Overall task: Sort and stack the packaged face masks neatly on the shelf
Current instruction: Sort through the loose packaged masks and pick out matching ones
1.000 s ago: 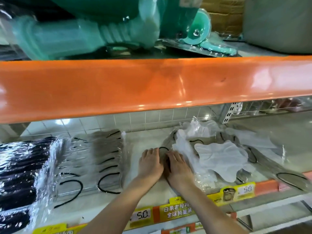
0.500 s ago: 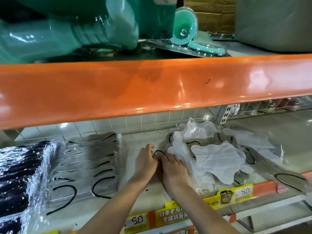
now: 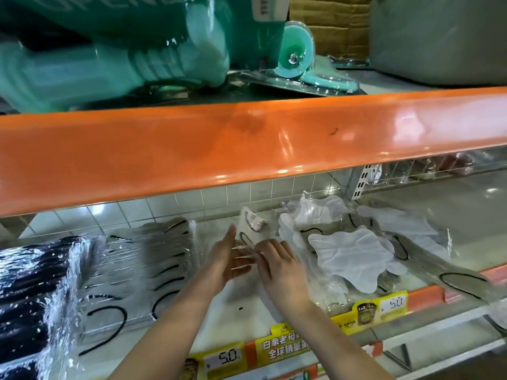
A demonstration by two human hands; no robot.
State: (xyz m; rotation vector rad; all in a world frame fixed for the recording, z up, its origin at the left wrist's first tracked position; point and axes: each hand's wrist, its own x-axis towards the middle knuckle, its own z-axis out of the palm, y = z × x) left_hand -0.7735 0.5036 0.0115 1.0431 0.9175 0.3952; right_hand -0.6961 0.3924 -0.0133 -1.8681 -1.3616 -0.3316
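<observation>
White tiles backed the lower shelf (image 3: 164,333), and an orange beam (image 3: 247,149) crossed above it with teal packaged goods (image 3: 115,50) on the level overhead. From the head camera, our left hand (image 3: 227,259) lay flat with straight fingers under a clear mask packet (image 3: 251,229) at the middle of the shelf. Our right hand (image 3: 279,267), just at its three o'clock, curled its fingers onto the packet's near edge; how firmly it pinched we could not tell. At nine o'clock stood a neat stack of packaged masks (image 3: 142,267), with a black stack (image 3: 35,294) beyond it. At three o'clock lay a loose heap of white masks (image 3: 348,253). Yellow price tags (image 3: 225,357) lined the front edge at six o'clock.
</observation>
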